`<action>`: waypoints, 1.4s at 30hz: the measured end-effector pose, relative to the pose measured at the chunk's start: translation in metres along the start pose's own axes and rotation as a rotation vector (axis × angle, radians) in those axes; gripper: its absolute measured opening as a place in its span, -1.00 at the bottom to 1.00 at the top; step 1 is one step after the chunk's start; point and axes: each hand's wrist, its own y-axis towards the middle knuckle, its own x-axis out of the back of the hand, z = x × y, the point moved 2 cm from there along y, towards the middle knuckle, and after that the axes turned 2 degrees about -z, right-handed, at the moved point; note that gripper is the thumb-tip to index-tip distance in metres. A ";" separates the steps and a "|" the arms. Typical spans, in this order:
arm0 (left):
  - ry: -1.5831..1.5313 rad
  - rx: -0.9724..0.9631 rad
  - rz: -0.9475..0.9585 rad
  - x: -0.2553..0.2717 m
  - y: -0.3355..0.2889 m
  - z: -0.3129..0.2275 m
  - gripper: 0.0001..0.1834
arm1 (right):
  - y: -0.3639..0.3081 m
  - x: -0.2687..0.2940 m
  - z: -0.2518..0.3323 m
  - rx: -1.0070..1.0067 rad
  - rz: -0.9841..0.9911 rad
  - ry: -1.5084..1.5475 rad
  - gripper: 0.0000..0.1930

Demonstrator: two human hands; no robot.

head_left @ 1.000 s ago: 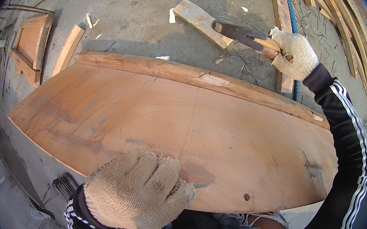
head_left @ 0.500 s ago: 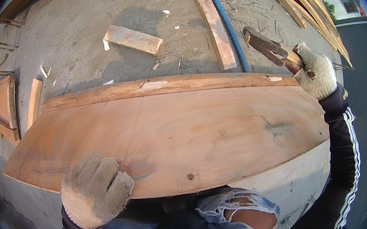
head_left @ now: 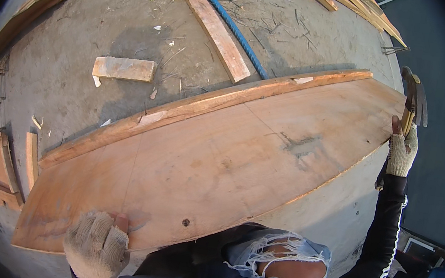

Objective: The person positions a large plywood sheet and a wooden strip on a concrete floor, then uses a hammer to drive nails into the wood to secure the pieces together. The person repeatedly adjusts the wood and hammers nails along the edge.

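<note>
Grey floor (head_left: 88, 26), short wood block (head_left: 126, 69), plank (head_left: 214, 31), blue rod (head_left: 233, 28), possibly scattered nails (head_left: 297, 17)

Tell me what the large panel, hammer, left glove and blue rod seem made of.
Large panel: probably plywood, unpainted and stained, judging by its thin, flat sheet and brown wood tone.
Hammer: dark, dull head, likely steel; pale yellowish handle, apparently wood.
Left glove: off-white coarse knit, perhaps cotton; fibre uncertain.
Blue rod: ribbed, evenly coloured; coated metal or plastic, can't tell.
</note>
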 end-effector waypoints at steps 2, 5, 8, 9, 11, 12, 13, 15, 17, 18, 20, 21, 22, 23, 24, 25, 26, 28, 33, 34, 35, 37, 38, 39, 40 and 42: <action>-0.020 0.004 0.039 -0.003 0.003 -0.002 -0.27 | -0.007 -0.004 -0.011 -0.027 0.010 -0.025 -0.57; -0.042 -0.068 0.031 -0.006 0.008 -0.003 -0.69 | -0.010 -0.005 -0.012 0.068 0.097 -0.061 -0.60; -0.098 -0.108 0.038 -0.003 0.010 -0.006 -0.35 | -0.013 -0.001 -0.010 0.173 0.186 -0.289 -0.77; -0.073 -0.094 0.050 -0.001 0.011 -0.006 -0.39 | -0.014 -0.001 -0.009 0.255 0.168 -0.303 -0.80; -0.032 -0.073 0.036 0.007 0.012 -0.008 -0.47 | -0.017 0.001 -0.012 0.486 0.128 -0.345 -0.86; 0.014 -0.111 0.005 0.011 0.012 -0.009 -0.50 | -0.019 0.002 -0.017 0.558 0.119 -0.352 -0.89; 0.058 -0.141 -0.024 0.015 0.013 -0.012 -0.54 | -0.021 0.000 -0.027 0.493 0.119 -0.292 -0.89; 0.086 -0.200 -0.064 0.020 0.015 -0.014 -0.56 | -0.022 -0.003 -0.053 0.190 0.110 -0.109 -0.84; 0.124 -0.207 -0.095 0.021 0.018 -0.012 -0.53 | -0.029 -0.009 -0.080 0.026 0.130 0.025 -0.79; 0.129 -0.233 -0.112 0.020 0.019 -0.010 -0.51 | -0.034 -0.010 -0.090 0.043 0.118 0.084 -0.77; 0.196 -0.230 -0.131 0.020 0.024 -0.003 -0.49 | -0.045 -0.016 -0.107 0.015 0.085 0.306 -0.72; 0.224 -0.228 -0.140 0.018 0.024 0.000 -0.48 | -0.051 -0.017 -0.114 -0.060 0.036 0.430 -0.71; 0.255 -0.221 -0.125 0.015 0.026 0.004 -0.56 | -0.058 -0.020 -0.117 -0.006 0.061 0.460 -0.70; 0.288 -0.216 -0.109 0.013 0.028 0.013 -0.64 | -0.064 -0.026 -0.120 -0.002 0.042 0.491 -0.70; 0.337 -0.213 -0.099 0.010 0.031 0.021 -0.71 | -0.071 -0.030 -0.121 0.024 0.047 0.481 -0.71; 0.353 -0.244 -0.155 0.003 0.033 0.029 -0.63 | -0.078 -0.036 -0.122 0.049 0.052 0.337 -0.71; 0.372 -0.273 -0.204 -0.006 0.036 0.036 -0.56 | -0.084 -0.041 -0.125 -0.047 0.063 0.279 -0.70; 0.394 -0.299 -0.259 -0.028 0.036 0.047 -0.49 | -0.104 -0.054 -0.131 -0.172 0.120 0.129 -0.68; 0.320 -0.265 -0.247 -0.090 0.018 0.069 -0.59 | -0.172 -0.083 -0.147 -0.081 0.093 0.101 -0.87; 0.288 -0.235 -0.235 -0.107 0.018 0.074 -0.66 | -0.187 -0.092 -0.150 -0.109 0.145 0.181 -0.86; 0.260 -0.213 -0.237 -0.124 0.012 0.077 -0.72 | -0.202 -0.102 -0.153 -0.127 0.187 0.273 -0.85; 0.278 -0.193 -0.198 -0.159 0.006 0.086 -0.78 | -0.218 -0.118 -0.156 -0.116 0.235 0.004 -0.77; 0.235 -0.158 -0.151 -0.173 0.002 0.092 -0.67 | -0.221 -0.120 -0.153 -0.086 0.278 -0.122 -0.73; 0.205 -0.123 -0.101 -0.188 -0.003 0.098 -0.56 | -0.222 -0.126 -0.152 -0.128 0.307 -0.046 -0.72; 0.183 -0.109 -0.099 -0.201 -0.005 0.104 -0.45 | -0.219 -0.126 -0.147 -0.133 0.307 0.023 -0.72; 0.173 -0.059 -0.057 -0.227 -0.008 0.113 -0.39 | -0.205 -0.126 -0.137 -0.232 0.380 0.041 -0.70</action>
